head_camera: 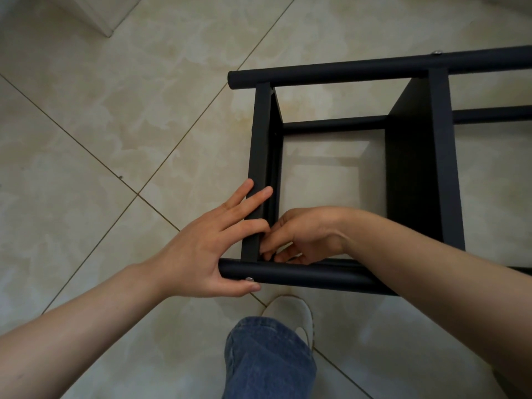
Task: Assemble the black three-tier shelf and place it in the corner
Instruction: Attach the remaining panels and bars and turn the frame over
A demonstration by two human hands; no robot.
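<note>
Our left hand (201, 249) spreads on the shelf (414, 174) lying on the floor (115, 139), thumb under its near pole (311, 275). Our right hand (302, 234) curls just above that pole; whether it pinches anything, we cannot tell. We judge we are fastening the corner screw (249, 279); next we must tighten it squarely.

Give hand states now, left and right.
Left hand: open, fingers flat on the end panel.
Right hand: fingers curled at the corner joint; grip cannot be told.

Cannot tell what the right hand (305, 234) works at in the lower-centre corner of the black shelf (417, 174), fingertips (266, 250) half sunk in the gap beside the end panel (260, 168). Loses the shelf's tubes (374, 69) past the right edge. Hides part of the white shoe (290, 309) under the jeans leg (267, 361), itself cut at the bottom.
</note>
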